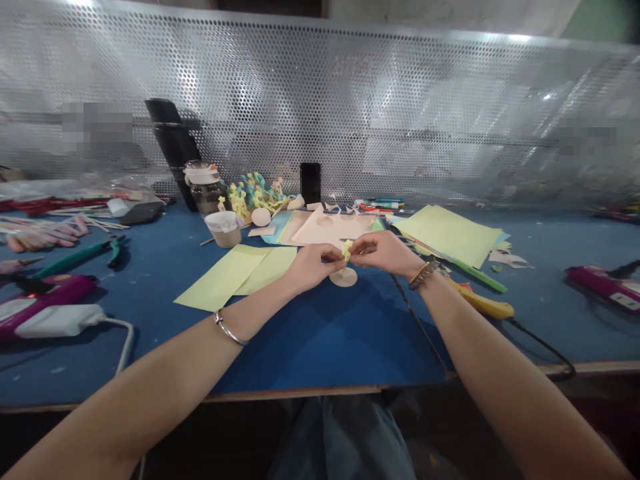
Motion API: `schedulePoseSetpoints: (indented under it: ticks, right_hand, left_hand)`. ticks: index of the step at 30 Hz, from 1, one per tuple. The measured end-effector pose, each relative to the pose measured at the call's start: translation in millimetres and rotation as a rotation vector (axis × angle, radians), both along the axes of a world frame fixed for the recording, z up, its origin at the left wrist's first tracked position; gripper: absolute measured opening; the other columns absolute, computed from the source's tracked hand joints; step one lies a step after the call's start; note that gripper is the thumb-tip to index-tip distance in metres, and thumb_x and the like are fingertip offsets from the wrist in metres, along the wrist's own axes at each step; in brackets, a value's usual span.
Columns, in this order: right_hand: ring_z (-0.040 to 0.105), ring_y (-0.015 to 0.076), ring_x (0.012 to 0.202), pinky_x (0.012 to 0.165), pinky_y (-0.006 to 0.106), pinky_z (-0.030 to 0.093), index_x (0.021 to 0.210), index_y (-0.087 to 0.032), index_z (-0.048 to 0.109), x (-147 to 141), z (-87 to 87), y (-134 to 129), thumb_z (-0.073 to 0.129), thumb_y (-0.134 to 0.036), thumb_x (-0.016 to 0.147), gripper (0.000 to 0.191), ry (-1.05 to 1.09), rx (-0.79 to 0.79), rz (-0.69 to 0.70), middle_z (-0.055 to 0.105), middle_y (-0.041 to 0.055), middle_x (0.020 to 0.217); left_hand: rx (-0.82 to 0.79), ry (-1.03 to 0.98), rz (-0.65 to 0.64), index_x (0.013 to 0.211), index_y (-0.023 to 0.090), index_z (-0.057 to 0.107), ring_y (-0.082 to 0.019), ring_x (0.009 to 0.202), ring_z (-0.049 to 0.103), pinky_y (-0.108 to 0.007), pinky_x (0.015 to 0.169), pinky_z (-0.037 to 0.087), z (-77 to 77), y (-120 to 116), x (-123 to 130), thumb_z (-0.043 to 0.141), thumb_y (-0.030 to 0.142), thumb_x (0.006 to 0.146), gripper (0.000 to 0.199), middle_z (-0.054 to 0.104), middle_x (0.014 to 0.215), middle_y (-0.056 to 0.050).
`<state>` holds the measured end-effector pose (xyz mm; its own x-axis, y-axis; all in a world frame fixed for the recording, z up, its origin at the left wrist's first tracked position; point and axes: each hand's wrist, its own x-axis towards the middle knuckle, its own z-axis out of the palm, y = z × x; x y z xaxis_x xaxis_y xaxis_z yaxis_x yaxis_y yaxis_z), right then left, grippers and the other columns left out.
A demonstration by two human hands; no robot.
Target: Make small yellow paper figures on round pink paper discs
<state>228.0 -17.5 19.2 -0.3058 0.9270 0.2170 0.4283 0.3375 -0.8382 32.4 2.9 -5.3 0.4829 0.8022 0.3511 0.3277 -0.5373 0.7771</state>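
Note:
Between my two hands is a small yellow paper flower (347,250), held above a pale round disc (343,277) near the middle of the blue table. My left hand (320,263) pinches it from the left with thumb and fingers. From the right, the fingertips of my right hand (377,252) close on the same piece. Whether a stem joins the flower to the disc is hard to make out. Yellow paper sheets (225,277) lie beside my left wrist. Behind my hands is a stack of pale pink paper (325,227) with cut-out shapes.
A cluster of yellow and blue paper flowers (257,193) stands behind, near a paper cup (224,230) and a lidded bottle (205,187). A yellow-handled glue gun (483,300) with its cable lies right. Pliers (75,257) and a purple power strip (55,300) are left.

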Motion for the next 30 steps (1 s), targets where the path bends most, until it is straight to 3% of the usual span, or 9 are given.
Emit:
schedulePoseSetpoints:
  ticks: [16,24,30]
  right_hand:
    - [0.067,0.0156,0.064,0.059,0.028,0.056,0.080,-0.014,0.068,-0.7,-2.5,1.4,0.073,-0.028,0.070,0.018,0.014,-0.001,-0.012,0.070,0.0065,0.076]
    - [0.065,0.0139,0.060,0.059,0.027,0.055,0.080,-0.015,0.069,0.8,-4.2,3.1,0.073,-0.036,0.071,0.023,-0.011,0.011,0.010,0.071,0.0058,0.075]
    - [0.065,0.0133,0.059,0.057,0.026,0.055,0.080,-0.016,0.069,0.4,-3.4,2.4,0.074,-0.031,0.070,0.019,-0.003,-0.002,-0.019,0.070,0.0046,0.074]
  left_hand:
    - [0.032,0.047,0.009,0.078,0.017,0.068,-0.016,0.078,0.066,-0.029,0.078,0.050,1.0,-0.3,-1.7,0.068,0.020,0.070,0.009,0.071,0.081,-0.002]
    - [0.047,0.067,0.031,0.081,0.018,0.068,-0.017,0.078,0.066,-0.030,0.075,0.050,-1.1,2.0,-2.0,0.068,0.023,0.071,0.012,0.071,0.080,-0.003]
    - [0.025,0.095,-0.010,0.080,0.017,0.070,-0.018,0.078,0.065,-0.030,0.076,0.049,-0.5,1.1,-2.2,0.065,0.027,0.073,0.013,0.072,0.081,-0.003]
